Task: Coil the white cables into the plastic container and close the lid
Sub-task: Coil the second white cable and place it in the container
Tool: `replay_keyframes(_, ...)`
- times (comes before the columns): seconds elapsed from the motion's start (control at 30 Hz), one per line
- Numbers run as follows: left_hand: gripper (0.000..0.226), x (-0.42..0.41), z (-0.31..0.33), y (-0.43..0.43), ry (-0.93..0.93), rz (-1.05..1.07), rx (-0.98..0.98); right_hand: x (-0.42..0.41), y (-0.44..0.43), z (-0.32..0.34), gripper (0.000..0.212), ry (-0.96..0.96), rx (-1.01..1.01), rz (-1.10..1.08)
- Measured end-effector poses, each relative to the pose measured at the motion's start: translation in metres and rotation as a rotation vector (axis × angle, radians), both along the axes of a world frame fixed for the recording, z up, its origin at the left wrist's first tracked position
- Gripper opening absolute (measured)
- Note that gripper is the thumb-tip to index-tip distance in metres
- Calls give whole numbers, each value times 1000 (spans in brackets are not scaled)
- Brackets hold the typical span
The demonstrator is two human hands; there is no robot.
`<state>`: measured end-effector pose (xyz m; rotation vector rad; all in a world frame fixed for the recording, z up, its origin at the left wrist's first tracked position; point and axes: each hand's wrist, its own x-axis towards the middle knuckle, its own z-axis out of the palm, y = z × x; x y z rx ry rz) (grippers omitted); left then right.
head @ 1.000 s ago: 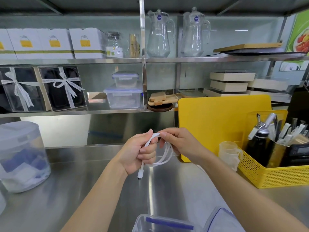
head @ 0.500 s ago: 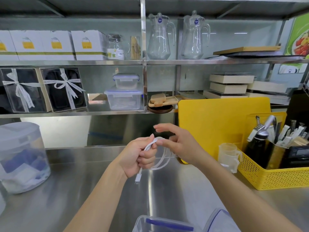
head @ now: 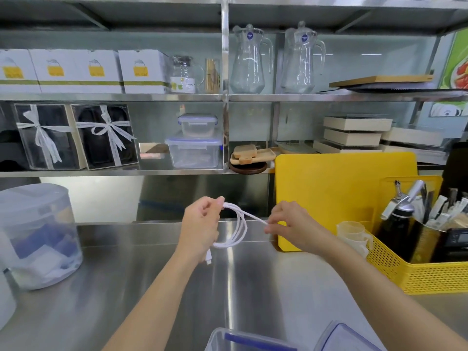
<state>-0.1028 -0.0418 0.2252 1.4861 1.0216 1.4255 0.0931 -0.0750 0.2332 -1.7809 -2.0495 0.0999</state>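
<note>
1. I see the left hand (head: pixel 200 225) raised above the steel counter (head: pixel 101 287), fingers clamped on the coiled white cable (head: pixel 238 229).
2. The right hand (head: pixel 291 225) pinches the cable's free end taut.
3. The open plastic container (head: pixel 228 342) sits at the bottom edge.

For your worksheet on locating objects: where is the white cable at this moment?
In the head view, centre frame, the white cable hangs looped above the steel counter, held between the left hand and right hand.
</note>
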Motion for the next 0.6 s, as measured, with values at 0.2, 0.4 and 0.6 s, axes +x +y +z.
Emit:
replay_keyframes(0.2,30,5,-13,6,52,41,8,4,-4,-10,10,3,-82,-92)
replay_keyframes(0.4,31,2,-17,5,-85,-100,-192,1,-26,19,15,664,24,88)
replay_keyframes(0.6,37,20,-18,-4,-203,-194,-258,-24,-26,27,13,1024,246,209)
